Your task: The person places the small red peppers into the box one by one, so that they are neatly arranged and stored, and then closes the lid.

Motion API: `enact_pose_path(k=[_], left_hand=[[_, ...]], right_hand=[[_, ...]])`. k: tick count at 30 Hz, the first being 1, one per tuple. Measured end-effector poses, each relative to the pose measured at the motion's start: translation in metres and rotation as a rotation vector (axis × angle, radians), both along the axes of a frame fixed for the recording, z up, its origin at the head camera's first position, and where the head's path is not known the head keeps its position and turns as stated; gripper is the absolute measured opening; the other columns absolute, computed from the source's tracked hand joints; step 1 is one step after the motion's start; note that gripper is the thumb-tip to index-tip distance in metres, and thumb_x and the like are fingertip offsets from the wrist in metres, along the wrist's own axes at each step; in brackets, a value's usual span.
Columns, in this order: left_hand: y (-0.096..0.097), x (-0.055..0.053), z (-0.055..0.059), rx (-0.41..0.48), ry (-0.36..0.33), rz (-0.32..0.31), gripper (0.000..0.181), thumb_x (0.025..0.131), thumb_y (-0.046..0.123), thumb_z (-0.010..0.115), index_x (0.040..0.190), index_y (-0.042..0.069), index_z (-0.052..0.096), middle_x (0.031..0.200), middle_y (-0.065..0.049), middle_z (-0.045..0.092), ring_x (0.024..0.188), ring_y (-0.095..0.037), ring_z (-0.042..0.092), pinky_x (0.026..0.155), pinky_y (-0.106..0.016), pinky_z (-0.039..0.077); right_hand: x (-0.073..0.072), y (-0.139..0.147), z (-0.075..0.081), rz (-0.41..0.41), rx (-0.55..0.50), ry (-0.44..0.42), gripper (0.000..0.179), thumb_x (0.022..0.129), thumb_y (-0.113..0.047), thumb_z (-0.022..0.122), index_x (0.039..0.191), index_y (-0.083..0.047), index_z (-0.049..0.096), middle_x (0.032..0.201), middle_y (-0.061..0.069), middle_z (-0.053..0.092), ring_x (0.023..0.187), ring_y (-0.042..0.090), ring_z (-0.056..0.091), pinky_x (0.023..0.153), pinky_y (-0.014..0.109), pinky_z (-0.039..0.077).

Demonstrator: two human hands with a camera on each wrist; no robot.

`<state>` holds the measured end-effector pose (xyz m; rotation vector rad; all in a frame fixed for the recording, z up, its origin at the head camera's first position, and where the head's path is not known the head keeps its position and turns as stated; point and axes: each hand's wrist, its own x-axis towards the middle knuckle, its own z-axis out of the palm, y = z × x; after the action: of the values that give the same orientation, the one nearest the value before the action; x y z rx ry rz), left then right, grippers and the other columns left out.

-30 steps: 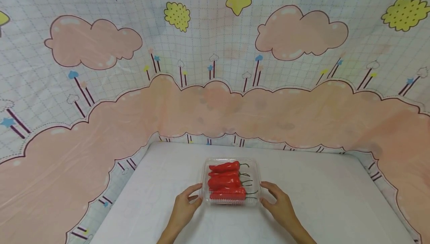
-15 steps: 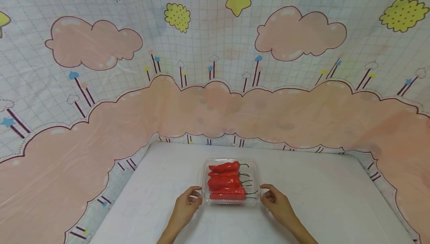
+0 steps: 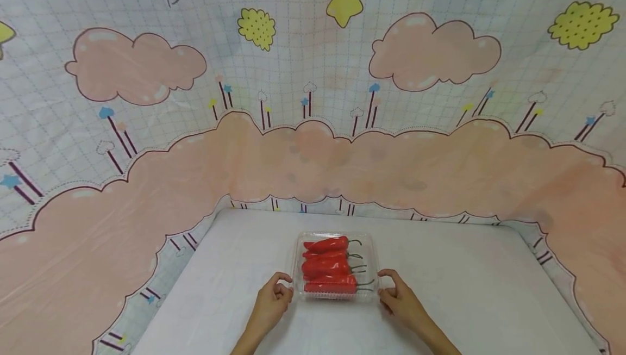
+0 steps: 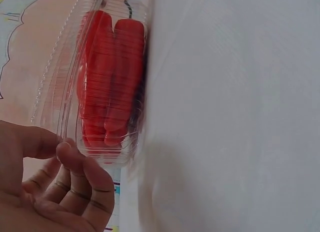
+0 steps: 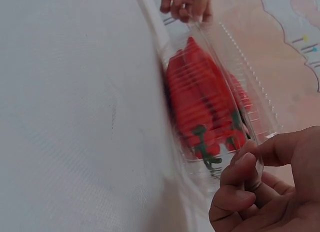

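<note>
A clear plastic clamshell container (image 3: 370, 251) sits on the white table with its lid down. Inside lie several red chili peppers (image 3: 325, 265), green stems pointing right. At the container's left edge, my left hand (image 3: 270, 301) pinches the rim between thumb and finger; the left wrist view shows these fingertips (image 4: 67, 151) at the plastic flange. The right hand (image 3: 405, 301) pinches the opposite rim, its other fingers curled below, as the right wrist view shows with the fingertips (image 5: 244, 159) on the clear edge. The container's underside is hidden.
The white tabletop (image 3: 464, 279) spreads around the container. A patterned cloth (image 3: 313, 164) with pink clouds and stars rises behind the table and runs along both its sides.
The fingers of both hands have drawn in closer at the container's side rims. The container stays in place with its lid down; the head view has tilted slightly.
</note>
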<state>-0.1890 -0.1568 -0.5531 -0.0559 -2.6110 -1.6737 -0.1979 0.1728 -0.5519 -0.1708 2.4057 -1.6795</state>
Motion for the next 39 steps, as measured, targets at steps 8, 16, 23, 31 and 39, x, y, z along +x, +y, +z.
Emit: enact_pose_path(k=[8,16,23,31,39], left_hand=[[-0.001,0.000,-0.004,0.001,0.022,0.045,0.014,0.088,0.005,0.061,0.102,0.008,0.060,0.060,-0.001,0.057,0.045,0.000,0.040,0.042,-0.016,0.032],[0.001,0.003,-0.004,0.020,0.000,0.076,0.015,0.088,0.004,0.061,0.103,0.005,0.061,0.060,0.002,0.054,0.045,0.000,0.038,0.043,-0.015,0.032],[0.004,0.004,-0.003,0.030,0.029,0.092,0.016,0.086,0.002,0.063,0.101,0.005,0.061,0.059,0.002,0.054,0.045,0.002,0.036,0.044,-0.015,0.030],[0.009,0.000,-0.004,0.040,0.020,0.095,0.016,0.086,0.002,0.062,0.101,0.005,0.062,0.059,0.003,0.051,0.045,0.001,0.036,0.044,-0.015,0.029],[0.010,-0.002,-0.003,0.039,0.030,0.103,0.016,0.086,0.001,0.062,0.101,0.006,0.062,0.058,0.005,0.050,0.045,0.001,0.035,0.045,-0.015,0.029]], right_hand=[[-0.002,-0.002,-0.002,0.041,-0.028,-0.012,0.042,0.097,-0.010,0.051,0.136,-0.005,0.037,0.067,0.002,0.061,0.056,0.009,0.053,0.049,0.020,0.041],[-0.001,-0.004,-0.004,0.043,-0.053,-0.016,0.043,0.097,-0.009,0.051,0.136,-0.003,0.036,0.067,0.003,0.059,0.057,0.009,0.053,0.050,0.020,0.043],[-0.002,-0.005,-0.005,0.013,-0.075,-0.017,0.042,0.097,-0.008,0.053,0.135,-0.003,0.038,0.063,0.001,0.053,0.053,0.007,0.046,0.047,0.019,0.039],[0.000,-0.004,-0.004,-0.083,-0.065,-0.024,0.041,0.093,-0.006,0.056,0.132,-0.005,0.044,0.059,-0.001,0.051,0.049,0.007,0.042,0.045,0.018,0.033],[0.002,-0.006,-0.001,-0.136,-0.010,-0.004,0.037,0.090,-0.005,0.056,0.127,-0.007,0.050,0.059,-0.001,0.053,0.050,0.008,0.043,0.045,0.019,0.035]])
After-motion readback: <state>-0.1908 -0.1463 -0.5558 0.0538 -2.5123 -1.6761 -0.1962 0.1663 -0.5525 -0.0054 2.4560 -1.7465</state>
